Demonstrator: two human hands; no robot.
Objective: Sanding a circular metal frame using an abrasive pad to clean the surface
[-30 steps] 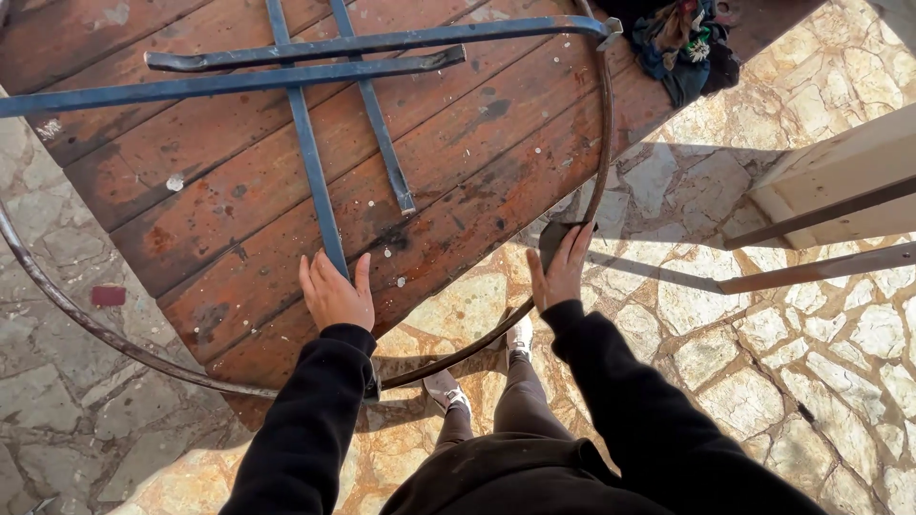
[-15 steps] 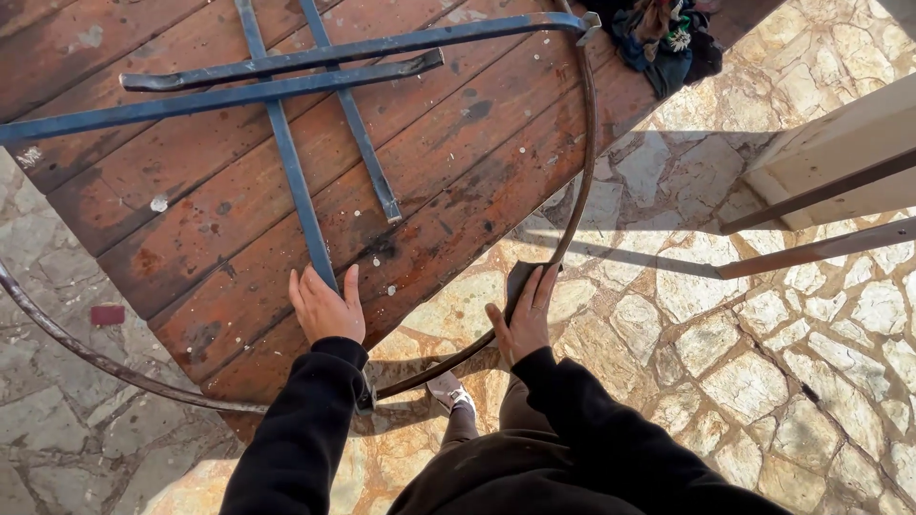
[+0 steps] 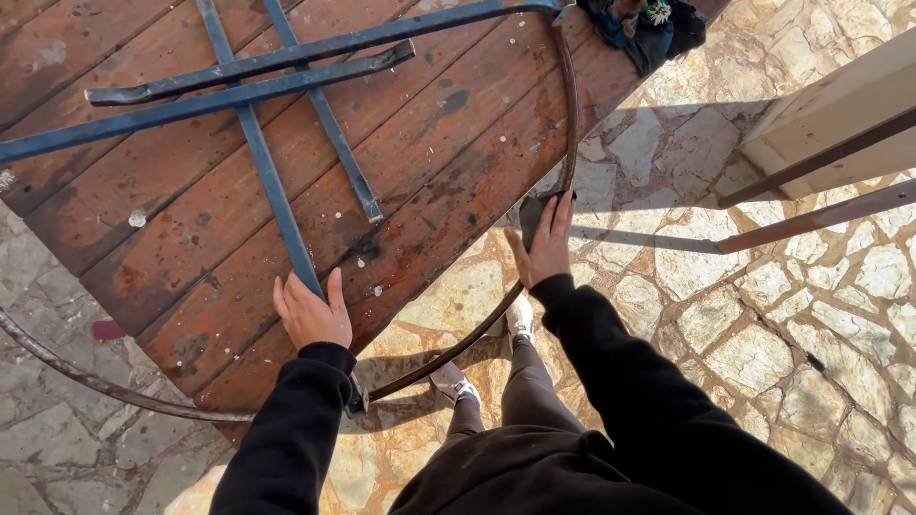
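A round tabletop of reddish-brown wooden planks [image 3: 448,181] fills the upper left, underside toward me. Blue metal bars [image 3: 272,195] cross it, and a rusty metal ring [image 3: 570,114] runs around its edge. My left hand [image 3: 310,313] lies flat on the planks with fingers spread, beside the lower end of a blue bar. My right hand [image 3: 544,246] rests with straight fingers against the ring and the table's edge, over a small dark piece [image 3: 528,215]. Neither hand is closed around anything. Black sleeves cover both arms.
Pale stone paving [image 3: 754,324] lies under and to the right of the table. My feet in light shoes [image 3: 453,381] stand close to the rim. A beige block with thin metal rods [image 3: 830,143] is at the right. A dark bundle of cloth [image 3: 639,29] lies at the top.
Both hands have stayed on the tabletop. The left hand has slid slightly down and left along the blue bar, and the right hand has moved a little up the rim.
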